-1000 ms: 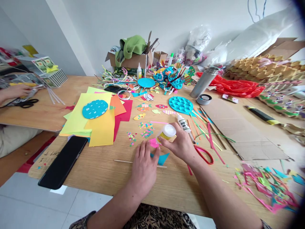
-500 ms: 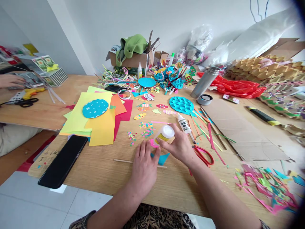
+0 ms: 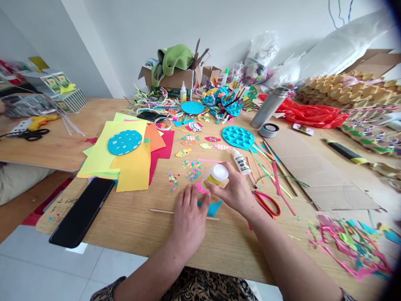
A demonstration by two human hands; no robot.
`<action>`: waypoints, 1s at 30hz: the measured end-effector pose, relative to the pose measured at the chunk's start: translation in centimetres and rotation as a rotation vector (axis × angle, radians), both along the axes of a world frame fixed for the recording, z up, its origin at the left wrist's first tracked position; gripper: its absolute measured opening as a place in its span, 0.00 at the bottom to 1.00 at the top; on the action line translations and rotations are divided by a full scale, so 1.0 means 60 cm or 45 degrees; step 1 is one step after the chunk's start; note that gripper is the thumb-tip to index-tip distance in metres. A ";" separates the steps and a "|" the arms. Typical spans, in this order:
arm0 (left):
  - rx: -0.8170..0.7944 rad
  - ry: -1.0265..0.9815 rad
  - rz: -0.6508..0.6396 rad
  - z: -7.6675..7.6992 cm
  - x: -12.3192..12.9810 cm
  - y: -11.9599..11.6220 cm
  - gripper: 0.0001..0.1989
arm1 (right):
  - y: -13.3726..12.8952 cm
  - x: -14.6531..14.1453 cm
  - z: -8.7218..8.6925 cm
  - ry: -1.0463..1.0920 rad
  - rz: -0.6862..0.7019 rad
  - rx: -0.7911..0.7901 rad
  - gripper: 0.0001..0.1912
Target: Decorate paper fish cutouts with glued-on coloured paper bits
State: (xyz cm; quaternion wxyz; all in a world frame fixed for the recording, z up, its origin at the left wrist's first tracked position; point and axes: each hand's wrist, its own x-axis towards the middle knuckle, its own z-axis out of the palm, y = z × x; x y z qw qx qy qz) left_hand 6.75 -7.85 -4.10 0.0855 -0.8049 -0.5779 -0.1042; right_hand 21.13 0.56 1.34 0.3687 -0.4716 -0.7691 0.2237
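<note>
My right hand (image 3: 235,190) is closed around a white glue bottle (image 3: 219,172) with a yellow label, tipped so that its base faces up toward me. The bottle's nozzle end points down at a small pink paper piece (image 3: 202,189) on the table. My left hand (image 3: 190,209) lies flat with fingers stretched out, its fingertips at the near edge of that pink piece. A blue paper scrap (image 3: 215,208) and a thin wooden stick (image 3: 161,212) lie partly under my left hand. Red-handled scissors (image 3: 267,203) rest beside my right wrist.
Paper fish (image 3: 183,152) and confetti (image 3: 191,171) lie beyond my hands. A second glue bottle (image 3: 242,162) lies near a blue scalloped disc (image 3: 238,137). Coloured sheets (image 3: 133,173) and a black phone (image 3: 82,213) are left; cardboard (image 3: 316,175) and paper scraps (image 3: 351,246) are right.
Both my hands and the glue bottle stay almost in place. At the far left, another person's hand has drawn back nearly out of view.
</note>
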 end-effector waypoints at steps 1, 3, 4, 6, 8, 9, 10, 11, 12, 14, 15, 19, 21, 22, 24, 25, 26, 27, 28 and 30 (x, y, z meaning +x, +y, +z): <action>0.004 0.001 0.004 0.000 0.000 0.000 0.24 | 0.000 -0.002 -0.001 0.006 0.000 0.014 0.15; 0.017 0.006 0.010 0.001 0.000 0.001 0.24 | 0.000 -0.004 -0.002 0.019 -0.011 0.039 0.15; 0.021 0.011 0.011 0.001 0.001 0.001 0.24 | 0.000 -0.004 -0.003 0.024 -0.016 0.044 0.15; 0.027 0.019 0.014 0.000 0.001 0.001 0.24 | 0.001 -0.003 -0.004 0.033 -0.017 0.032 0.15; 0.020 0.017 0.012 0.000 0.001 0.001 0.24 | 0.003 -0.001 -0.004 0.043 -0.017 0.008 0.14; 0.015 0.013 0.011 0.000 0.000 0.001 0.24 | 0.003 0.000 -0.004 0.046 -0.023 -0.003 0.15; 0.012 0.008 0.010 0.001 0.000 0.001 0.24 | 0.004 0.001 -0.004 0.047 -0.035 -0.008 0.15; 0.009 0.004 0.009 0.001 0.000 0.001 0.24 | 0.005 0.002 -0.004 0.049 -0.055 -0.006 0.15; 0.008 0.001 0.008 0.002 0.000 0.001 0.23 | 0.006 0.003 -0.004 0.050 -0.076 0.003 0.15; 0.006 -0.003 0.008 0.003 0.000 0.000 0.23 | 0.008 0.004 -0.004 0.041 -0.111 0.035 0.15; 0.004 -0.004 0.009 0.003 0.000 0.000 0.23 | 0.009 0.005 -0.005 0.030 -0.127 0.055 0.15; 0.000 -0.005 0.018 0.001 0.000 0.000 0.23 | 0.012 0.008 -0.004 -0.034 -0.178 0.122 0.16; -0.001 -0.005 0.021 0.000 0.001 0.000 0.23 | 0.012 0.010 -0.003 -0.044 -0.172 0.137 0.15; -0.002 -0.004 0.022 0.000 0.001 0.000 0.23 | 0.011 0.010 -0.002 -0.046 -0.163 0.143 0.15; -0.003 -0.004 0.022 0.000 0.001 0.000 0.23 | 0.009 0.010 -0.002 -0.052 -0.150 0.146 0.15; -0.005 -0.004 0.021 0.000 0.001 0.001 0.23 | 0.008 0.010 -0.001 -0.056 -0.145 0.140 0.15; -0.006 -0.003 0.020 0.000 0.001 0.001 0.23 | 0.007 0.009 -0.001 -0.059 -0.135 0.128 0.15; -0.006 -0.001 0.020 0.000 0.001 0.001 0.23 | 0.005 0.009 0.000 -0.061 -0.123 0.111 0.15; -0.007 0.001 0.020 0.000 0.001 0.001 0.23 | 0.004 0.008 0.000 -0.060 -0.109 0.090 0.14; -0.004 0.006 0.020 0.000 0.001 0.001 0.23 | 0.002 0.006 0.000 -0.049 -0.081 0.049 0.14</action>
